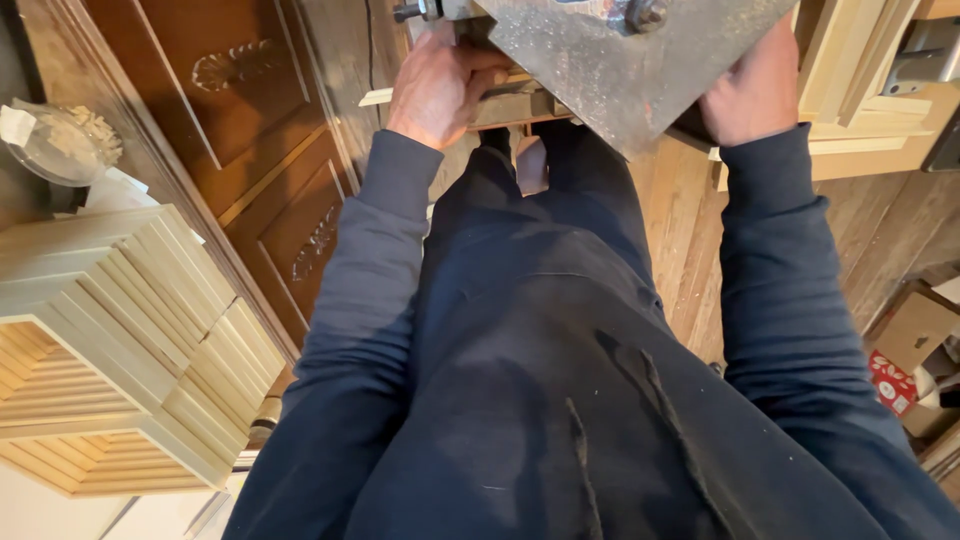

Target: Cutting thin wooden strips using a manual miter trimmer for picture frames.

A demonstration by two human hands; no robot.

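The left hand [440, 85] is curled around a short pale wooden strip [500, 105] held flat under the grey, dust-speckled metal plate [610, 65] of a machine at the top of the view. The right hand [755, 90] rests against the plate's far edge with its fingers hidden behind the metal, so I cannot tell whether it grips anything. Just beyond the right hand lie light wooden mouldings [870, 110]. Dark carved wooden door panels [250, 140] lie to the left, beside a stack of pale square wooden frames [120, 340]. At the lower right sits a brown cardboard box [915, 325] with a small red package [890, 385] against it.
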